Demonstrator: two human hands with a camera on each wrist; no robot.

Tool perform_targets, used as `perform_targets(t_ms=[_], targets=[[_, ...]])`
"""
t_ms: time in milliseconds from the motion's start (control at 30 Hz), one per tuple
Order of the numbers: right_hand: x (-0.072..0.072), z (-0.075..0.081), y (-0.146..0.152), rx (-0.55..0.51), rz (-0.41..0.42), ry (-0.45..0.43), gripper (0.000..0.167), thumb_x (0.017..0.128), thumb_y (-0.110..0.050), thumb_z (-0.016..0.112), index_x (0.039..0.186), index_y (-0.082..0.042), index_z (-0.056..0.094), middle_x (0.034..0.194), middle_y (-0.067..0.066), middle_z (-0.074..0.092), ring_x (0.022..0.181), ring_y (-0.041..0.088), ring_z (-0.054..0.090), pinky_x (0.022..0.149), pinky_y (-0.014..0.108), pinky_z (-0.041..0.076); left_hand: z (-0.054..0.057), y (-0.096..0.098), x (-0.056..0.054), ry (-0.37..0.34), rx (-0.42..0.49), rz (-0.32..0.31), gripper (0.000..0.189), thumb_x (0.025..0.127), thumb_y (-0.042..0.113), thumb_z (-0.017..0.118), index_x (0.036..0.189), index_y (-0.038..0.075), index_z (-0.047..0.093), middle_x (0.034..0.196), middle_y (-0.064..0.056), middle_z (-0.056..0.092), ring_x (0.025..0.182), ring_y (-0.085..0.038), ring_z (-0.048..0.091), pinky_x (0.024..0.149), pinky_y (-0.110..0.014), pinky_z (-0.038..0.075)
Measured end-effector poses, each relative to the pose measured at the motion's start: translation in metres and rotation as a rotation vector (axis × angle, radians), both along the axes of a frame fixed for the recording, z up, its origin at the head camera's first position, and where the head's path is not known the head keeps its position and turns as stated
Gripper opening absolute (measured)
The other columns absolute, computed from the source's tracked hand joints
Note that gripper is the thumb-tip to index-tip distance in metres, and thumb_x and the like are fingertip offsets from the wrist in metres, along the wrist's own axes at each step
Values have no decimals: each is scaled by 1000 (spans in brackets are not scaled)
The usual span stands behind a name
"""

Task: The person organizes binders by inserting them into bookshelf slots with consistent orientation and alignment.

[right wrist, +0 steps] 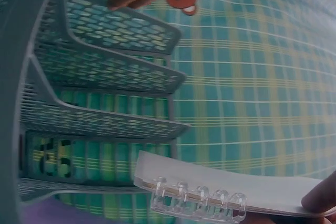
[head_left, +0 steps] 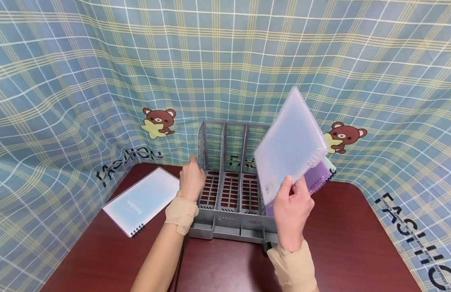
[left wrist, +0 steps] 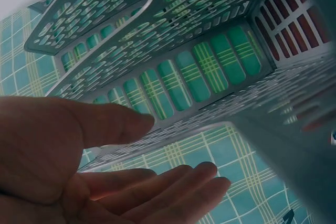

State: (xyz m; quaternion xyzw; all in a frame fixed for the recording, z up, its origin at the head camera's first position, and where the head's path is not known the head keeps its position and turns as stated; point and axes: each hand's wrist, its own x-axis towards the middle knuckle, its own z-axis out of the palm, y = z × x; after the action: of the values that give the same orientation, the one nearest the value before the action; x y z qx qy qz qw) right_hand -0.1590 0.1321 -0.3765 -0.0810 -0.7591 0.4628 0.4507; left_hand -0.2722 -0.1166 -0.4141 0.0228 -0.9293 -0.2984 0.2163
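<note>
My right hand (head_left: 293, 213) pinches a spiral notebook (head_left: 291, 142) with a pale, frosted cover and clear ring binding, thumb on its front. The notebook is raised and tilted above the right side of a grey file rack (head_left: 230, 231); its rings (right wrist: 199, 195) show in the right wrist view. My left hand (head_left: 192, 180) is at the rack's left side panel. In the left wrist view its thumb and straight fingers (left wrist: 173, 192) lie spread apart at that panel, holding nothing; whether they touch it I cannot tell. Purple (head_left: 318, 176) and mint-green (head_left: 329, 163) notebooks are partly hidden behind the raised notebook.
A white-and-blue notebook (head_left: 141, 200) with black rings lies on the dark red table (head_left: 225, 267), left of the rack. Upright perforated dividers (right wrist: 126, 72) part the rack into compartments. Plaid cloth (head_left: 225, 61) with bear prints hangs behind and at both sides.
</note>
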Motion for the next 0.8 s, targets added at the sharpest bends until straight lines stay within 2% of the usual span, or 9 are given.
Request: perform_targets(t_ms=[133, 233, 333, 500, 633, 800], targets=[[-11, -12, -4, 8, 9, 20, 15, 104, -18, 58, 104, -8, 69, 89, 11, 78, 78, 32, 74, 67, 47, 52, 0, 1, -4, 10, 4, -8, 55, 97, 1, 61, 147, -13, 42, 94, -36, 67, 75, -50, 69, 66, -56, 58], [-17, -18, -7, 22, 20, 36, 14, 103, -16, 58, 102, -7, 69, 86, 13, 77, 76, 33, 73, 66, 49, 53, 2, 2, -4, -15, 15, -12, 57, 97, 1, 59, 149, -13, 41, 86, -33, 67, 65, -46, 67, 60, -52, 57], [-21, -22, -7, 24, 19, 32, 14, 103, -16, 59, 100, -7, 69, 83, 14, 76, 74, 35, 73, 65, 50, 52, 6, 2, -5, -54, 32, -20, 57, 98, 3, 57, 150, -12, 40, 79, -30, 66, 59, -41, 65, 55, -48, 54], [-25, -28, -6, 15, 8, 13, 15, 104, -18, 58, 102, -8, 69, 82, 14, 75, 73, 36, 73, 65, 52, 53, 15, 5, -11, -57, 45, -54, 55, 99, 2, 53, 149, -15, 38, 77, -30, 66, 55, -39, 63, 51, -45, 52], [-29, -35, -7, 20, 21, 24, 15, 103, -16, 58, 104, -7, 69, 85, 15, 76, 74, 37, 73, 67, 53, 55, 18, 6, -17, -77, 43, -52, 48, 101, 2, 51, 145, -14, 41, 77, -29, 64, 54, -37, 62, 49, -42, 48], [-34, -44, -8, 25, 16, 39, 13, 102, -14, 58, 104, -6, 69, 81, 16, 75, 71, 38, 72, 64, 54, 54, 14, 4, -25, -26, 28, -31, 37, 95, -4, 51, 130, -17, 54, 86, -35, 66, 71, -48, 69, 59, -52, 56]])
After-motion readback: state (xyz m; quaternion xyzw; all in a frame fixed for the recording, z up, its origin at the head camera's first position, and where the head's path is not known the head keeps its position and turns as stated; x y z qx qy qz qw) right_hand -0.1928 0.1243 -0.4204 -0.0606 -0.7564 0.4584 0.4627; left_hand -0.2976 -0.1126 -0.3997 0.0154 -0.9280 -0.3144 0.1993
